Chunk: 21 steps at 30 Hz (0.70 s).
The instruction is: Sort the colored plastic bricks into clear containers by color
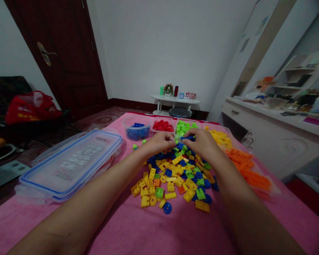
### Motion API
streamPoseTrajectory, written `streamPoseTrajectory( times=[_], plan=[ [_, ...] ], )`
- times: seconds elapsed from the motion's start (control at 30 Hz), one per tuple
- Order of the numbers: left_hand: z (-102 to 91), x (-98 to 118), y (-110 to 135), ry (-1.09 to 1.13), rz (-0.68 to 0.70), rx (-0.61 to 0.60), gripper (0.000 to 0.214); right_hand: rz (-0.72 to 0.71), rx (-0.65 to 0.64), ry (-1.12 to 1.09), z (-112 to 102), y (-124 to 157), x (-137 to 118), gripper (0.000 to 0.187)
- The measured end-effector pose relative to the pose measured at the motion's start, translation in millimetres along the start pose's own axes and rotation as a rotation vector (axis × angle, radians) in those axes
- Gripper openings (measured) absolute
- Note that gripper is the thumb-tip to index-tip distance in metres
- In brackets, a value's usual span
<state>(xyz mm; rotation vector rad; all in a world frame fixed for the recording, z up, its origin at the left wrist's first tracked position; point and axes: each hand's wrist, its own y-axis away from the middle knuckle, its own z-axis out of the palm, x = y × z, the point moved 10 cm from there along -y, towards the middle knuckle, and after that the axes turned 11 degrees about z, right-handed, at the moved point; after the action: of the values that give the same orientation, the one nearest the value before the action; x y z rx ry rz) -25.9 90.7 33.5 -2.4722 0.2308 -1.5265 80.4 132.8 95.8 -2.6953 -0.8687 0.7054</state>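
Over the far part of a mixed heap of toy building bricks, my right hand pinches a blue brick between thumb and fingers. My left hand is just left of it with curled, closed fingers; whatever may be in them is hidden. Yellow, blue, green and a few orange bricks make up the heap, with a blue wheel-like ring at its near edge. Behind my hands are a round tub of blue bricks, a box of red bricks and a box of green bricks.
Yellow bricks and orange bricks lie in containers along the right. Clear lids with blue edging are stacked at the left on the pink cloth. A white dresser stands right of the table; a small white table is by the wall.
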Motion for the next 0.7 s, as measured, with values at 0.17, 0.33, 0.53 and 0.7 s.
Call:
streamPoseTrajectory(
  times=[0.17, 0.33, 0.53, 0.7],
  plan=[
    [25.2, -15.2, 6.7, 0.929, -0.312, 0.026, 0.019, -0.14, 0.096, -0.258, -19.9, 14.4, -41.6, 0.019],
    [31.1, -11.6, 9.1, 1.169, -0.38, -0.095, 0.021, -0.157, 0.161, -0.345, -12.3, 18.8, -46.7, 0.019],
    [-37.8, -22.2, 3.5, 0.322, -0.177, 0.112, 0.023, -0.117, -0.113, 0.013, 38.1, 23.0, -40.6, 0.015],
    [-49.4, 6.1, 14.5, -0.599, -0.015, -0.227, 0.016, -0.052, -0.306, 0.281, 68.8, 32.9, -30.8, 0.021]
  ],
)
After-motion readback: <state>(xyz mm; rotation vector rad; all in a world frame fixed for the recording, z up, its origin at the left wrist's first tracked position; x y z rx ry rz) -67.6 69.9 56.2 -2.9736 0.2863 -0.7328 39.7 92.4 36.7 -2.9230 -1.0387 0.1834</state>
